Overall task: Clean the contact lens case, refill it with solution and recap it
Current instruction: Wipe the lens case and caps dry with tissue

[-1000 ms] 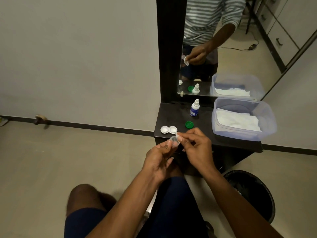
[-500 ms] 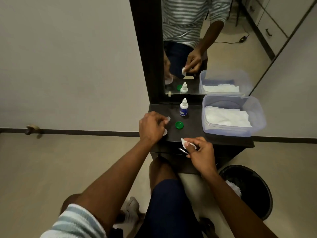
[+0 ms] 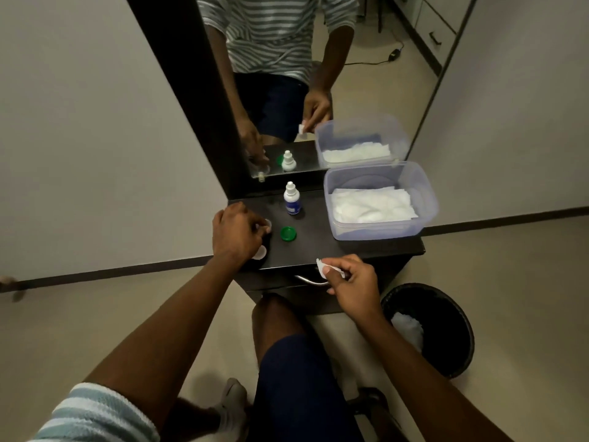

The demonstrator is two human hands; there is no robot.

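While the left hand point(image 3: 237, 232) lies knuckles-up on the near left corner of the dark dresser top point(image 3: 322, 247), its fingers are curled down over the white contact lens case point(image 3: 262, 252), most of which is hidden under the palm. One rounded white end of the case pokes out just below and to the right of the knuckles, and another pale edge shows at the fingertips on the far side; whether the fingers actually pinch the case or only rest on it cannot be told. Just to the right of this hand, apart from it, a green cap point(image 3: 288, 233) lies flat on the top. Beyond the cap, farther from the hand and toward the mirror point(image 3: 366, 74), a small white solution bottle point(image 3: 291, 199) with a blue label stands upright.

Nearer the body and to the right, the right hand point(image 3: 350, 283) hangs off the front edge of the dresser, above a metal drawer handle point(image 3: 310, 280). Its thumb and forefinger are pressed together on a small crumpled piece of white tissue point(image 3: 322, 268), the other fingers folded in. Beyond this hand, on the right end of the top, sits a clear plastic tub point(image 3: 427, 199) holding a stack of white tissues point(image 3: 371, 205). Below and to the right of the hand, on the floor, stands a black waste bin point(image 3: 459, 339) with white wads inside.
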